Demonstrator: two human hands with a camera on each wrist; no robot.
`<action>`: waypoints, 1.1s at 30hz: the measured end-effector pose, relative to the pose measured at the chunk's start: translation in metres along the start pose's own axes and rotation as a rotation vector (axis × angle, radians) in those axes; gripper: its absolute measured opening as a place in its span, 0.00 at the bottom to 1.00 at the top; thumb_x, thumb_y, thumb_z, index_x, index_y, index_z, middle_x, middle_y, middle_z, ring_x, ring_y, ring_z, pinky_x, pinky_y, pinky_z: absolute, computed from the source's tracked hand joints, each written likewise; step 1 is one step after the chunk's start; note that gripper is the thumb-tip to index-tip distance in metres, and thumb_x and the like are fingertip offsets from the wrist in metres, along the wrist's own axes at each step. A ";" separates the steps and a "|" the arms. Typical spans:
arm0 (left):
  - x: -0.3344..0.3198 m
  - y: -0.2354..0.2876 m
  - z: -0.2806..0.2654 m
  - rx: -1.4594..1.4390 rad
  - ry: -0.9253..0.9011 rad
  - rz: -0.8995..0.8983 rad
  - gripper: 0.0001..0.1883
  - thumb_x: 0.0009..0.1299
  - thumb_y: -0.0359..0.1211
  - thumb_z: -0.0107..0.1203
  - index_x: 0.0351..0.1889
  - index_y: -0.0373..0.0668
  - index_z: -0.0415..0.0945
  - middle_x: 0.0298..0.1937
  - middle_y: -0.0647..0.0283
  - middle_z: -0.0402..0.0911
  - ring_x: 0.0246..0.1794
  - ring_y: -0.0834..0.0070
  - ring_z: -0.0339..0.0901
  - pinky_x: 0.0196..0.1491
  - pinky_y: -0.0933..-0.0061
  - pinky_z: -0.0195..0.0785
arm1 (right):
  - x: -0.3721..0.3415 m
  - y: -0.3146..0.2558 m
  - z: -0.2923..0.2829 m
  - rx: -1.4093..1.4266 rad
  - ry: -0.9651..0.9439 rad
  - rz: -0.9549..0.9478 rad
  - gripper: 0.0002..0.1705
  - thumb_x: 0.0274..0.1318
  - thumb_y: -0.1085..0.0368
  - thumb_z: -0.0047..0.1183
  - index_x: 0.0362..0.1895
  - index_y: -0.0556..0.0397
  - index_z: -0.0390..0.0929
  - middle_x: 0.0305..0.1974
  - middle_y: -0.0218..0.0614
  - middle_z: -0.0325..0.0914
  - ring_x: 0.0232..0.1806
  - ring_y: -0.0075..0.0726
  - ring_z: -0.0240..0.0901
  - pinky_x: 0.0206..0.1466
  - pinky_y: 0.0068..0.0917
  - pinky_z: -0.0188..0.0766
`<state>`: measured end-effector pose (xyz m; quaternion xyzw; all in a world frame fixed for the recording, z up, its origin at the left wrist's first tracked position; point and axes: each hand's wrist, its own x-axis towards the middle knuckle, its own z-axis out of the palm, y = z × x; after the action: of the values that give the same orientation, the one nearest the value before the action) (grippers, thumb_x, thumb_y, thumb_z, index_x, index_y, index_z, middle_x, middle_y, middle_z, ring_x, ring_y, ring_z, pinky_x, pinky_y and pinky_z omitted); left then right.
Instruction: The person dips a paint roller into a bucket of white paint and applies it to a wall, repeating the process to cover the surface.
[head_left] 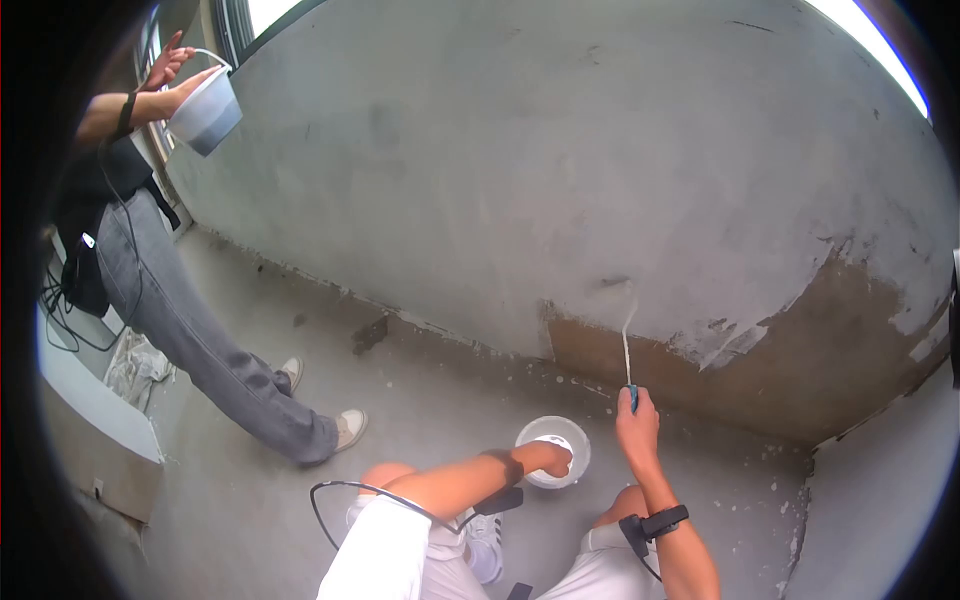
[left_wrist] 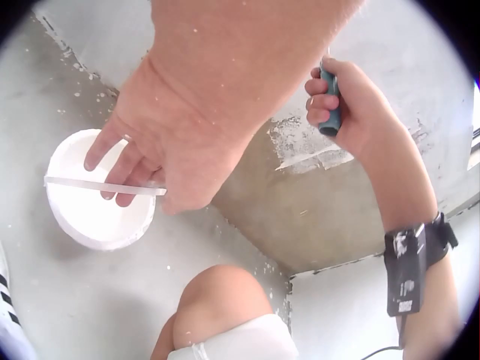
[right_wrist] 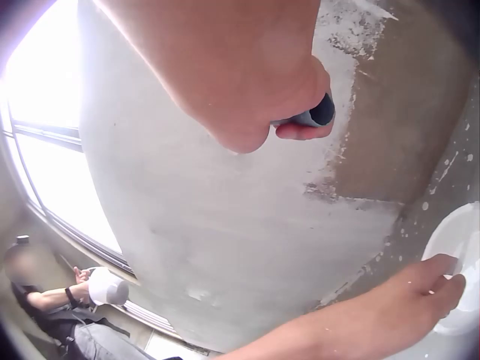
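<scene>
My right hand (head_left: 640,425) grips the blue handle (left_wrist: 329,105) of a paint roller, with fingers wrapped round it. The roller's thin pale rod (head_left: 627,340) rises toward the wall (head_left: 450,200), where its head blends into the wet grey-white coat. Low in front of me, my left hand (head_left: 545,458) is at a small white bucket (head_left: 584,460) on the floor. In the left wrist view, the bucket's flat white handle (left_wrist: 82,184) crosses over the fingers, which curl at it above the bright white inside.
A bare brown patch (head_left: 830,350) runs along the wall's lower right. On the left, another person (head_left: 170,260) stands holding a similar white bucket (head_left: 207,112). Cables (head_left: 65,310) hang beside that person. White spots speckle the concrete floor (head_left: 420,420), and a window (right_wrist: 52,150) is above.
</scene>
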<state>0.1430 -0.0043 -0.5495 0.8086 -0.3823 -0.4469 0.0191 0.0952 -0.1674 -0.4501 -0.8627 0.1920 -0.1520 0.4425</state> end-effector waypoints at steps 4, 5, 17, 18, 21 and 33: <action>0.005 0.003 -0.008 -0.008 0.014 -0.034 0.21 0.66 0.34 0.50 0.55 0.35 0.81 0.58 0.49 0.81 0.59 0.52 0.78 0.60 0.56 0.70 | -0.019 0.010 -0.003 0.500 -0.292 0.307 0.20 0.72 0.50 0.45 0.43 0.54 0.74 0.21 0.32 0.69 0.14 0.27 0.63 0.18 0.29 0.62; 0.006 0.002 -0.008 -0.009 0.011 -0.045 0.21 0.66 0.34 0.50 0.55 0.35 0.81 0.58 0.49 0.82 0.59 0.52 0.78 0.60 0.56 0.70 | -0.026 0.011 -0.003 0.565 -0.310 0.336 0.19 0.73 0.50 0.45 0.42 0.54 0.73 0.21 0.29 0.67 0.13 0.24 0.60 0.16 0.26 0.59; -0.003 -0.006 -0.011 0.122 -0.012 0.013 0.22 0.68 0.30 0.48 0.61 0.38 0.74 0.53 0.47 0.82 0.54 0.52 0.81 0.54 0.53 0.73 | -0.025 -0.026 -0.009 0.599 -0.359 0.266 0.16 0.73 0.52 0.46 0.42 0.53 0.70 0.20 0.22 0.62 0.14 0.16 0.55 0.15 0.19 0.55; 0.002 -0.010 -0.013 0.121 -0.005 0.043 0.22 0.68 0.30 0.48 0.61 0.39 0.74 0.53 0.47 0.82 0.53 0.52 0.81 0.53 0.52 0.73 | -0.017 -0.031 -0.006 0.505 -0.323 0.135 0.15 0.72 0.53 0.46 0.44 0.53 0.70 0.20 0.22 0.62 0.14 0.16 0.56 0.16 0.20 0.55; 0.020 -0.021 -0.017 0.116 -0.001 0.069 0.21 0.67 0.30 0.49 0.59 0.44 0.75 0.50 0.51 0.83 0.51 0.52 0.81 0.51 0.51 0.72 | 0.007 -0.056 -0.015 0.406 -0.347 -0.034 0.18 0.69 0.57 0.52 0.53 0.58 0.71 0.26 0.23 0.65 0.20 0.16 0.60 0.20 0.20 0.57; 0.000 -0.032 -0.012 0.153 0.150 0.175 0.19 0.65 0.30 0.53 0.55 0.42 0.75 0.48 0.52 0.83 0.49 0.53 0.82 0.50 0.52 0.75 | 0.050 -0.111 0.021 0.764 -0.445 0.135 0.24 0.69 0.61 0.52 0.62 0.63 0.69 0.37 0.32 0.70 0.19 0.19 0.60 0.19 0.23 0.61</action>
<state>0.1712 0.0144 -0.5541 0.8023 -0.4819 -0.3514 0.0248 0.1699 -0.1163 -0.3659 -0.6344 0.0780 0.0065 0.7690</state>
